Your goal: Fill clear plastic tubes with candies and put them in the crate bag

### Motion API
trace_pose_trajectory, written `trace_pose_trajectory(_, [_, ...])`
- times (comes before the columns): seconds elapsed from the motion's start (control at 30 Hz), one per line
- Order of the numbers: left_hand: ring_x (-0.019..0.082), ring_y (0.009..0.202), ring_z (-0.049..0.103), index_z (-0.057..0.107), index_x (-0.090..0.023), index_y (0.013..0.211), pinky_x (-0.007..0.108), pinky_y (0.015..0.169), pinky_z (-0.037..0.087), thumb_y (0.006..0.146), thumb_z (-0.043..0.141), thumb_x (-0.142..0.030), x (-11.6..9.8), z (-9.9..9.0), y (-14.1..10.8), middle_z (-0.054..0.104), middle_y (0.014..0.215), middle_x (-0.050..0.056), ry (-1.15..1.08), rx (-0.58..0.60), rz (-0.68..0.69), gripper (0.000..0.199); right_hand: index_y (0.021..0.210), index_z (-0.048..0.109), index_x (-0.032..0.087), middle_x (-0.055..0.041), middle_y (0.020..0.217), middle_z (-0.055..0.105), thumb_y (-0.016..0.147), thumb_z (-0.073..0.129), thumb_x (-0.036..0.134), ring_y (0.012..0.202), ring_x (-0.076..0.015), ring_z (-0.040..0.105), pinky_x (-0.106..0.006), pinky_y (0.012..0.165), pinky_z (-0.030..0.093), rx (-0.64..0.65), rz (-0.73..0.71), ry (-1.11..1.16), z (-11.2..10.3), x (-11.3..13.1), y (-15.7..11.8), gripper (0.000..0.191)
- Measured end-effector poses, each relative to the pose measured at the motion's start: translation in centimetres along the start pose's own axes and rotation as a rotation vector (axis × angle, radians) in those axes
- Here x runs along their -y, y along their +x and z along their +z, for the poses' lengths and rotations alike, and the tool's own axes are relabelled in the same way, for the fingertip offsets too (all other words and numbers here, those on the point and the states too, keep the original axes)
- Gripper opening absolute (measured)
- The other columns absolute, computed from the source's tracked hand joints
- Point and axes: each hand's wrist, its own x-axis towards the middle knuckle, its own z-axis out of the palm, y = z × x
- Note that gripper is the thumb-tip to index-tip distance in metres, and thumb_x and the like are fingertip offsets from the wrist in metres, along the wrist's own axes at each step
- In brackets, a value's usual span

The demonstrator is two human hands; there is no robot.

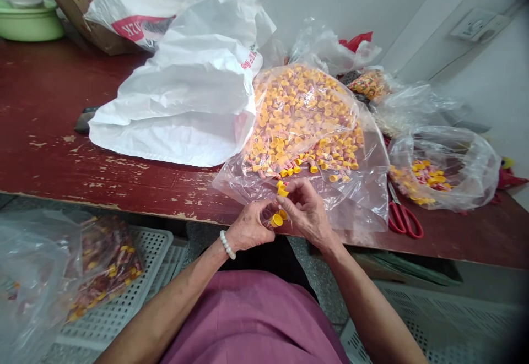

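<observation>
Two hands are close together at the near edge of the clear bag [366,204]: the right hand [308,210], nearer to it, pinches small yellow-capped pieces [282,189], and the left hand [251,226], farther from this bag, curls around other capped tubes [276,220]. Their yellow ends seem to face the right hand, but the left fingers partly hide their long axis.

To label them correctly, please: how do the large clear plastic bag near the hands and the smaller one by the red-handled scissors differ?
The large bag spreads wider than the small bag. The large bag shows many yellow-ended pieces; the small bag, fewer. Both are transparent.
</observation>
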Motion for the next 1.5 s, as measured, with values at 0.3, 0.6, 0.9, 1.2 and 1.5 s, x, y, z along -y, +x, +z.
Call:
trace_pose_trajectory(0.3, [0.010,0.063,0.047,0.056,-0.013,0.084,0.020,0.056,0.036,0.050,0.054,-0.003,-0.3,-0.3,0.1,0.055,0.072,-0.002,-0.146,-0.026,-0.094,0.035,0.081,0.050,0.023,0.0001,0.078,0.056,0.083,0.054,0.022,0.070,-0.0134,0.052,-0.028,0.065,0.043,-0.038,-0.102,-0.151,-0.1,0.3,-1.0,0.004])
trace_pose_trajectory(0.6, [0.010,0.064,0.047,0.056,-0.013,0.079,0.020,0.058,0.036,0.051,0.055,-0.003,-0.2,-0.7,0.9,0.055,0.071,-0.003,0.020,-0.014,0.057,0.030,0.077,0.053,0.021,-0.0022,0.075,0.057,0.073,0.042,0.006,0.075,-0.0172,0.051,-0.033,0.075,0.041,0.197,-0.342,-0.288,-1.5,0.7,-0.1,0.019])
trace_pose_trajectory(0.9, [0.008,0.057,0.050,0.055,-0.014,0.084,0.017,0.045,0.036,0.051,0.058,-0.005,0.4,-1.1,2.5,0.062,0.076,0.000,-0.243,-0.185,-0.175,0.034,0.088,0.059,0.018,-0.0017,0.081,0.060,0.083,0.043,0.017,0.073,-0.0144,0.055,-0.028,0.070,0.044,-0.187,0.003,-0.154,-0.9,-4.9,1.9,0.017])
trace_pose_trajectory(1.2, [0.012,0.061,0.056,0.052,-0.015,0.092,0.020,0.048,0.044,0.052,0.067,-0.013,1.4,-2.6,0.6,0.064,0.079,0.001,-0.254,-0.401,-0.241,0.042,0.115,0.058,0.022,-0.0087,0.100,0.060,0.088,0.050,0.023,0.092,-0.0201,0.058,-0.031,0.078,0.047,0.161,-0.088,-0.606,1.9,-3.6,1.1,0.028])
trace_pose_trajectory(1.5, [0.013,0.073,0.056,0.057,-0.014,0.089,0.023,0.065,0.044,0.057,0.055,-0.005,1.3,-2.3,0.4,0.060,0.081,0.001,0.162,-0.261,0.029,0.033,0.097,0.055,0.021,-0.0005,0.082,0.061,0.085,0.058,0.038,0.071,-0.0126,0.058,-0.027,0.067,0.048,-0.111,0.083,0.265,2.0,-1.0,2.3,0.022])
